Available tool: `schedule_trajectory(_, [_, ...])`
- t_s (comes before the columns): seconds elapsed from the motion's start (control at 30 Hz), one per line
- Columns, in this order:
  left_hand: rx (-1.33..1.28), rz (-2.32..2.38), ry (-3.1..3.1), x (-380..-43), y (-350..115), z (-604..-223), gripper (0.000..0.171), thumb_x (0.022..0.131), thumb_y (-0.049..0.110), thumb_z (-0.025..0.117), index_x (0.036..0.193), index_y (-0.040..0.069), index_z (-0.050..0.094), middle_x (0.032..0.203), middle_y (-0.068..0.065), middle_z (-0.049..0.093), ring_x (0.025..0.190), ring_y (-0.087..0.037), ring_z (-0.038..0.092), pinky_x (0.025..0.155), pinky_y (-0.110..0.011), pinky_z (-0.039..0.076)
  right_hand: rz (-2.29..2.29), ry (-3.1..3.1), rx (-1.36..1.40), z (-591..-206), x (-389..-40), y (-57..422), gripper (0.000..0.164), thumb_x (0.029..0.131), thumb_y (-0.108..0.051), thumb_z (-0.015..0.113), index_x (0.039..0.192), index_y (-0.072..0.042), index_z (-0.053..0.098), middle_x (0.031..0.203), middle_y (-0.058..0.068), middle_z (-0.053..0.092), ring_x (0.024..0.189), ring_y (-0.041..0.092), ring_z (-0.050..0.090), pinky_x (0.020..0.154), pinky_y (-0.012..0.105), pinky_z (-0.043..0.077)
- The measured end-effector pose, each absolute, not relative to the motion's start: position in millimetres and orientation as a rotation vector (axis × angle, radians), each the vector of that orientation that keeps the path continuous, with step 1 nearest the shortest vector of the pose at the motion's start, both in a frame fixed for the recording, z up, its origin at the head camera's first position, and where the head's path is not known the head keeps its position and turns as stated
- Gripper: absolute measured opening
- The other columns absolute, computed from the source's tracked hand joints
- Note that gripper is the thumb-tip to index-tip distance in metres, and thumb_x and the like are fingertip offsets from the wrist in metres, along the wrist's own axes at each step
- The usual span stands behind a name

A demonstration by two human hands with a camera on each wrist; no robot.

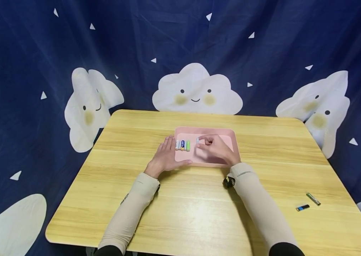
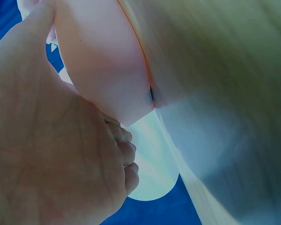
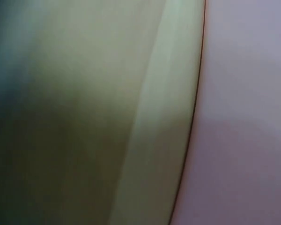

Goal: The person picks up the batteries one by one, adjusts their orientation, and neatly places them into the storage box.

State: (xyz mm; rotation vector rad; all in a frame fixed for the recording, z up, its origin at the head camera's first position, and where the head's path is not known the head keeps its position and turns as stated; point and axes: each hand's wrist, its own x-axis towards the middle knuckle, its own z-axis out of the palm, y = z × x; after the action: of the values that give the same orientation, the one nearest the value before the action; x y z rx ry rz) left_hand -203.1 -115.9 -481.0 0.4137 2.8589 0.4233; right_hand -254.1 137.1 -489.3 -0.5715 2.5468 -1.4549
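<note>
A shallow pink tray (image 1: pixel 214 165) lies on the table, its near wall also filling part of the left wrist view. My left hand (image 1: pixel 166 156) rests against the tray's left front corner, fingers straight along the left side and thumb at the front rim. Over the middle of the tray, my right hand (image 1: pixel 214 146) pinches a pale battery (image 1: pixel 198 140) between thumb and index finger, roughly upright. To its left, inside the tray, stand in a row a white battery (image 1: pixel 177 145), a blue-and-orange battery (image 1: pixel 182 145) and a green battery (image 1: pixel 188 146). The right wrist view shows no hand.
On the wooden table (image 1: pixel 180 213), to the right of my right forearm, lie a green-and-silver battery (image 1: pixel 313 199) and a black-and-blue battery (image 1: pixel 302 207). A dark blue curtain (image 1: pixel 180 35) with cloud faces hangs behind the far table edge.
</note>
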Motion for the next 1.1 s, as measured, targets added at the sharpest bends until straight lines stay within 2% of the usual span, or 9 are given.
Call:
schedule_trajectory(0.17, [0.423,0.416,2.863,-203.3,-114.9,-479.6,0.128,0.085,0.084,0.054,0.165,-0.003,0.003,0.175,-0.022,-0.002,0.164,-0.036,0.001,0.133,-0.051,0.012,-1.386,2.543,-0.600,-491.7,-258.9,130.7,0.038,0.094,-0.026,0.077,0.125,-0.004,0.073,0.065,-0.003,0.039,0.064,0.013,0.036,0.066,0.025,0.036])
schedule_trajectory(0.33, [0.421,0.418,2.858,-203.1,-114.7,-479.3,0.129,0.085,0.084,0.054,0.165,-0.003,0.002,0.175,-0.021,-0.003,0.164,-0.036,0.000,0.133,-0.051,0.012,-1.288,2.555,-0.638,-498.1,-267.0,125.4,0.040,0.093,-0.023,0.076,0.126,0.000,0.072,0.063,-0.005,0.039,0.060,0.010,0.036,0.062,0.023,0.037])
schedule_trajectory(0.4, [0.419,0.414,2.860,-203.0,-115.0,-479.5,0.129,0.084,0.084,0.054,0.165,-0.003,0.002,0.174,-0.021,-0.003,0.164,-0.036,0.000,0.133,-0.051,0.011,-1.228,2.571,-0.666,-500.3,-269.9,122.9,0.040,0.093,-0.024,0.077,0.125,0.000,0.073,0.063,-0.003,0.044,0.059,0.010,0.037,0.059,0.022,0.036])
schedule_trajectory(0.47, [0.419,0.416,2.861,-203.0,-115.0,-479.8,0.129,0.085,0.084,0.054,0.164,-0.003,0.002,0.174,-0.022,-0.003,0.164,-0.036,0.000,0.133,-0.051,0.011,-1.163,2.592,-0.691,-501.2,-271.5,120.3,0.039,0.092,-0.026,0.077,0.123,-0.002,0.074,0.068,-0.001,0.056,0.059,0.010,0.042,0.059,0.024,0.040])
schedule_trajectory(0.53, [0.419,0.419,2.863,-202.7,-115.1,-479.7,0.129,0.085,0.083,0.055,0.164,-0.004,0.002,0.174,-0.022,-0.003,0.164,-0.036,0.000,0.133,-0.051,0.011,-1.097,2.616,-0.717,-501.6,-272.4,117.7,0.038,0.091,-0.028,0.078,0.121,-0.004,0.075,0.081,0.003,0.070,0.066,0.010,0.052,0.066,0.026,0.049])
schedule_trajectory(0.6, [0.421,0.422,2.864,-202.6,-114.9,-479.6,0.129,0.084,0.083,0.056,0.164,-0.004,0.003,0.174,-0.023,-0.002,0.164,-0.037,0.001,0.133,-0.051,0.012,-1.044,2.631,-0.730,-500.5,-271.9,115.7,0.038,0.091,-0.030,0.079,0.120,-0.006,0.076,0.096,0.007,0.077,0.074,0.015,0.062,0.078,0.034,0.056])
schedule_trajectory(0.73, [0.428,0.418,2.874,-202.6,-114.3,-479.9,0.129,0.084,0.082,0.056,0.164,-0.005,0.005,0.174,-0.023,0.000,0.164,-0.037,0.003,0.133,-0.052,0.014,-0.982,2.657,-0.722,-498.8,-270.8,112.7,0.040,0.090,-0.032,0.079,0.121,-0.007,0.076,0.115,0.012,0.079,0.100,0.025,0.072,0.100,0.047,0.057])
schedule_trajectory(0.87, [0.428,0.411,2.875,-202.6,-114.6,-479.9,0.129,0.084,0.083,0.055,0.164,-0.005,0.005,0.174,-0.023,0.000,0.164,-0.036,0.002,0.133,-0.051,0.014,-0.943,2.675,-0.706,-498.1,-270.4,111.1,0.043,0.090,-0.033,0.079,0.125,-0.009,0.074,0.121,0.015,0.077,0.115,0.032,0.072,0.106,0.051,0.054])
schedule_trajectory(1.1, [0.428,0.405,2.872,-202.8,-115.1,-479.5,0.129,0.085,0.084,0.055,0.164,-0.004,0.004,0.174,-0.022,-0.002,0.164,-0.036,0.002,0.133,-0.051,0.013,-0.900,2.702,-0.730,-497.7,-271.5,110.3,0.044,0.091,-0.035,0.078,0.126,-0.009,0.075,0.123,0.015,0.076,0.118,0.032,0.071,0.106,0.050,0.054])
